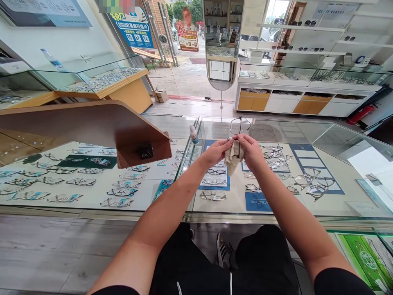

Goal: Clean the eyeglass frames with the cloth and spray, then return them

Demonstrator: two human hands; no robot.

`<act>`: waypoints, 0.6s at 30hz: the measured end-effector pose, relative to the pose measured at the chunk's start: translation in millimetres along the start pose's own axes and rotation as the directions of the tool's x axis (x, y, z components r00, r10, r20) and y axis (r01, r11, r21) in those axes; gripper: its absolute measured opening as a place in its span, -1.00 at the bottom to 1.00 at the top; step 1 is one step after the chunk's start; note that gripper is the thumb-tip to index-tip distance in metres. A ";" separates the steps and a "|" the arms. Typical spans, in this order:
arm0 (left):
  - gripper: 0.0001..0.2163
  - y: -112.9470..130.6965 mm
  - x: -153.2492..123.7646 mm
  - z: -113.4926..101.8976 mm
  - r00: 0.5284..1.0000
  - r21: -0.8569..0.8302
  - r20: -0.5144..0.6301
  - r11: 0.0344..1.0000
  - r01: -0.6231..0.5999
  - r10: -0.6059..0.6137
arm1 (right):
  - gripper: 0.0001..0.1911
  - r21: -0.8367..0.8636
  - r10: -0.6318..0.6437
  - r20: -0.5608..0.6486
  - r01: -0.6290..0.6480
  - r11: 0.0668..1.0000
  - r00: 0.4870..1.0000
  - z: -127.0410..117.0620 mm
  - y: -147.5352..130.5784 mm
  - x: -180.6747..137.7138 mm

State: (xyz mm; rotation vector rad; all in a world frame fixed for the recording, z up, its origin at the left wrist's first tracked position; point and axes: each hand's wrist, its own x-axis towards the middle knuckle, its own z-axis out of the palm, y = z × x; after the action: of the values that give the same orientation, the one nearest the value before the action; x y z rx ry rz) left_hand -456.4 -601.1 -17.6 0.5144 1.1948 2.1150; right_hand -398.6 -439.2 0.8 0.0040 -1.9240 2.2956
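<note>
Over the glass counter, my left hand [217,150] is closed, its thumb and fingers pinching a beige cleaning cloth [232,162] that hangs below the fingertips. My right hand [251,150] is closed beside it, fingertips meeting the left ones at the cloth and the thin-framed eyeglasses [236,126]. The lenses stick up above both hands, and part of the frame is hidden by cloth and fingers. Left of the hands, a small white spray bottle [193,134] stands on the counter top.
Under the counter glass [196,207] lie rows of eyeglass frames [214,196]. A brown wooden panel [76,123] juts over the left side. Farther off are an oval standing mirror [221,84], display cabinets [284,100] and a person [186,18] beyond the glass front.
</note>
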 end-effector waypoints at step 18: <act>-0.53 0.8 0.2 -4.8 0.999 0.078 -0.032 0.997 0.011 -0.009 | -0.53 0.175 0.036 0.030 -0.040 0.984 0.999 4.1 -6.3 -2.6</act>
State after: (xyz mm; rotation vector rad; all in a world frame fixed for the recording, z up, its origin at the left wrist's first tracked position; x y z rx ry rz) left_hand -459.7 -604.2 -19.3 0.5106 1.2999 2.0813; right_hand -395.7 -442.4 7.4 0.0172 -1.7406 2.4949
